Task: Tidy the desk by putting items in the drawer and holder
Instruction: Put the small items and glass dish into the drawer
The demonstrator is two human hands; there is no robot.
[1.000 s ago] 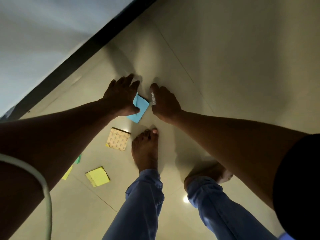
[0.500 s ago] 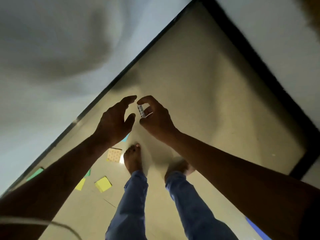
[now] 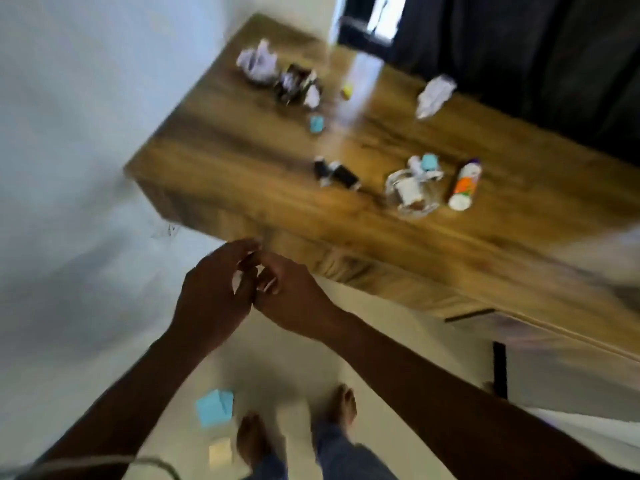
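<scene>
Desk (image 3: 242, 161) clutter sits far ahead: crumpled paper (image 3: 434, 95), a clear holder (image 3: 412, 194). Left hand (image 3: 211, 299) and right hand (image 3: 294, 303) touch together nearby; blur hides whether they grasp anything.

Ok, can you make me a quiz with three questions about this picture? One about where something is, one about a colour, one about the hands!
1. Where is the glue bottle?
A. on the floor
B. on the desk
C. in a hand

2. What colour is the biggest paper on the floor?
A. blue
B. red
C. black

3. How are the two hands?
A. far apart
B. flat on the desk
C. together in front of the desk

Answers: 1 B, it lies on the wood beside the glass jar. 2 A, it is light blue. 3 C, the left hand and right hand touch at the fingers.
</scene>
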